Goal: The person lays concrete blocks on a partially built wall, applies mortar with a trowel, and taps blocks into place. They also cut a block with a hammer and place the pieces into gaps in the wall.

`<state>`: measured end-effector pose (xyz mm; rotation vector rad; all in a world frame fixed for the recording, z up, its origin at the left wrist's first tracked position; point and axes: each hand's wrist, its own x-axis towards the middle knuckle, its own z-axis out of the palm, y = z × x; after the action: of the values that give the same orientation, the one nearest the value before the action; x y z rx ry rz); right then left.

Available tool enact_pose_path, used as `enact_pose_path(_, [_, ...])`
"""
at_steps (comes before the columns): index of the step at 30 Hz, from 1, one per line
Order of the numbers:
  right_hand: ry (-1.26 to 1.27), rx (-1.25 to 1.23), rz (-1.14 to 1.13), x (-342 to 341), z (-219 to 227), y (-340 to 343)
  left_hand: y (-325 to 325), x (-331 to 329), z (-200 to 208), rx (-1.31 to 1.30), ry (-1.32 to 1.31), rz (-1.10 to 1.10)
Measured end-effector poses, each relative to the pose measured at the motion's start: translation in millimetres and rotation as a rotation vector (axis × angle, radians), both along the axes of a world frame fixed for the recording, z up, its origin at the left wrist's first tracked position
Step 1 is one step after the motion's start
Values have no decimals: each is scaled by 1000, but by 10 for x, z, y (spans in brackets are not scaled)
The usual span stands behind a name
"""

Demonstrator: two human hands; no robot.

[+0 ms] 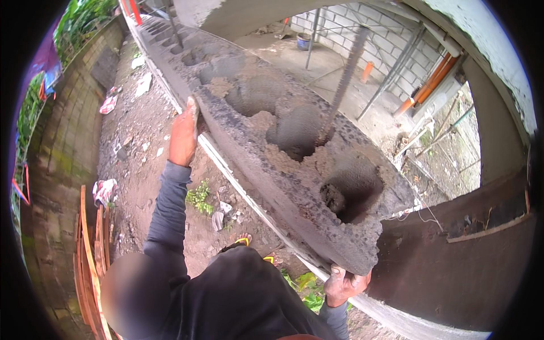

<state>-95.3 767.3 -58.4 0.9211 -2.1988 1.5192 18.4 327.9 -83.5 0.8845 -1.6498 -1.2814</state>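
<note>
A grey hollow concrete block (269, 173) lies on top of a block wall, right in front of me. Rough mortar surrounds its rounded hollows, and clumps of it sit inside the nearest one. At the block's left end, my left hand (184, 136) grips its near side, fingers pointing up along the face. My right hand (343, 285) clasps the lower corner at the right end, thumb against the near face and the other fingers partly hidden. A ribbed steel bar (345, 82) rises from beside the middle hollow.
More blocks (167, 42) continue the wall to the far left. Beyond it stand metal props (391, 71), orange pipes (425, 93) and a blue bucket (304, 41). A dark panel (436, 272) borders the right end. Timber strips (88, 255) lean at lower left.
</note>
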Motion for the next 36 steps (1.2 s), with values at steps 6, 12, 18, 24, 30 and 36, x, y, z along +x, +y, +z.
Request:
enact_pose_path(6, [66,83,-113,47,-76,103,8,-60,-50,-84,-7,18])
enact_pose_path(12, [70,80,-79,52,-154,149,-17,-56,-16,24,-15,-1])
enact_pose_path(18, [56,101,-77,26,-128,199,32,-50,-32,45,-10,14])
enact_pose_path(24, [0,68,-59,40,-40,124,-69,35,-176,-265,-192,67])
enact_pose_path(30, [8,72,-45,35,-60,143,-100,-20,-231,-176,-101,60])
enact_pose_path(36, [-10,69,-101,69,-128,185,-28,-87,-171,-11,-56,3])
